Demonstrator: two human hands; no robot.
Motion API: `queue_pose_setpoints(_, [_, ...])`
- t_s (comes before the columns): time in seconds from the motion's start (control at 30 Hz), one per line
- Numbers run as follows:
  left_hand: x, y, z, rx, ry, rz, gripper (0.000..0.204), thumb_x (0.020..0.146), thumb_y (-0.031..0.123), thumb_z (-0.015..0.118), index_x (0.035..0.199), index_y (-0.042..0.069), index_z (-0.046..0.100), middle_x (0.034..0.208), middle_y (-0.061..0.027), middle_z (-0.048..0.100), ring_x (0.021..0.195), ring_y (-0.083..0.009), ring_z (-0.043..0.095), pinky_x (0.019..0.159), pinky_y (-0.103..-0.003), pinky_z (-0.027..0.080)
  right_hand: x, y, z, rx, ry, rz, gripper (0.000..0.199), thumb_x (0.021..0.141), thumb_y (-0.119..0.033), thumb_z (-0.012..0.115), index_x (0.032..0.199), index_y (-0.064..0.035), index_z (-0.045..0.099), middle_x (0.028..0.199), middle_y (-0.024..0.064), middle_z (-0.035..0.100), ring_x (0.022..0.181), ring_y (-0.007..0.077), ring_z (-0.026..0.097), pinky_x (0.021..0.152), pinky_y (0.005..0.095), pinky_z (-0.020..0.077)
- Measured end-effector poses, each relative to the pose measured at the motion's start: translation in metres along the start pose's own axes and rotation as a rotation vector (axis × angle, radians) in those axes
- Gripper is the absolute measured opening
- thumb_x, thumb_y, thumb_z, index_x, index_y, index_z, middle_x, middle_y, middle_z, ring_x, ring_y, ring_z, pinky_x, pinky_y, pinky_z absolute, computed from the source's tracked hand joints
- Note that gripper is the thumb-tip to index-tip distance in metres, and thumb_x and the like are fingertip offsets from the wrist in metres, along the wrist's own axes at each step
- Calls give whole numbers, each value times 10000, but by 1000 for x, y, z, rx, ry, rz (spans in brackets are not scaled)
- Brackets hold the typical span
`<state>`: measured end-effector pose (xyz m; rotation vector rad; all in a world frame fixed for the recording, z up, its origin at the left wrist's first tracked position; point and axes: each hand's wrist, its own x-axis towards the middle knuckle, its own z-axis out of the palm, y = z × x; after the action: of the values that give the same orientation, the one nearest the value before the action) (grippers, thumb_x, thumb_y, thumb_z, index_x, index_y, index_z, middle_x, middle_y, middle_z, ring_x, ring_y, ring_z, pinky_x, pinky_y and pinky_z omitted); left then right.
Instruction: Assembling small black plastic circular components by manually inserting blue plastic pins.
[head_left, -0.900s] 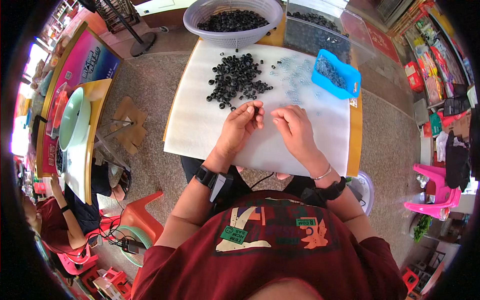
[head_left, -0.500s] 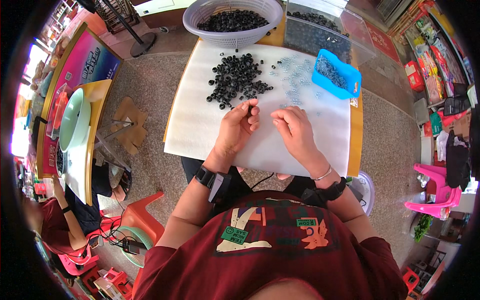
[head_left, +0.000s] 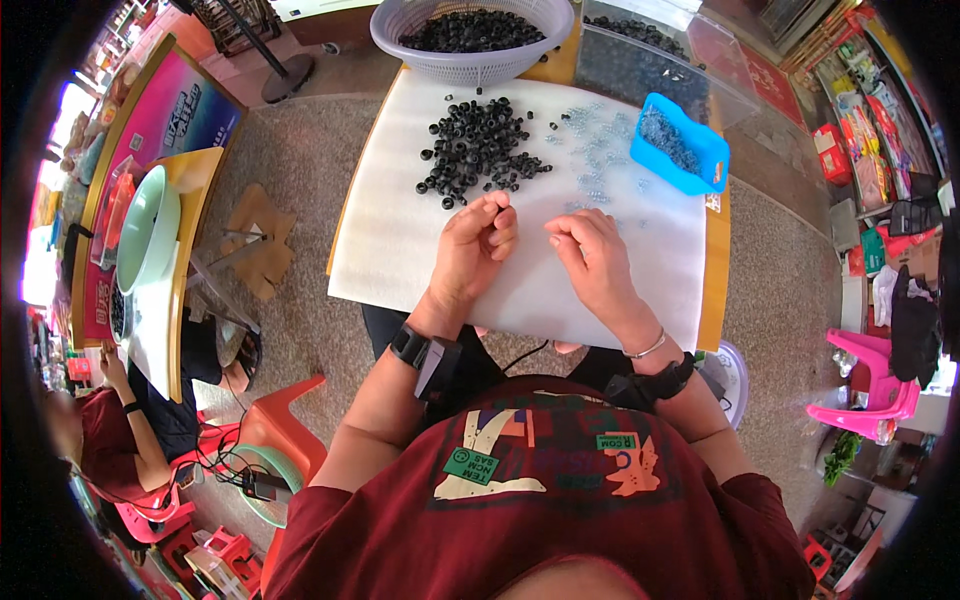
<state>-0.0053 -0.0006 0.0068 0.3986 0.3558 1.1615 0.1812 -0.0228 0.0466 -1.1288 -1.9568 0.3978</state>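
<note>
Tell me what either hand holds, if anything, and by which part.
The left hand seems to hold a small dark piece in its curled fingers; which part is gripped is hidden. Right hand: cannot tell.

One left hand (head_left: 470,255), one right hand (head_left: 597,265); one heap of black pieces (head_left: 475,145), too many to count; at the table's (head_left: 716,270) far edge, one basket (head_left: 470,66); far right corner, one clear bin (head_left: 640,75); right edge, one blue tray (head_left: 665,177).

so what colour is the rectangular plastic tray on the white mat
Bright blue tray, best in head view.
</note>
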Motion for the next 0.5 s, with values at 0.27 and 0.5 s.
queue_pose_setpoints(0.27, [-2, -5, 13, 262, -33, 60, 319, 991, 222, 476, 1207, -1, 547, 896, -32, 566, 744, -114, 525, 690, -249, 465, 13, -5, -2, 22, 26, -40, 133, 799, -69, 614, 931, -72, 606, 837, 73, 585, 826, 279, 549, 748, 401, 401])
queue_pose_setpoints(0.5, [-6, -10, 13, 455, -19, -23, 433, 1007, 268, 458, 1326, -25, 465, 1120, -68, 592, 977, -137, 568, 861, -297, 465, 34, -13, 2, -174, -128, -186, 177, 788, -121, 604, 959, -78, 587, 856, 73, 574, 846, 274, 538, 756, 403, 399])
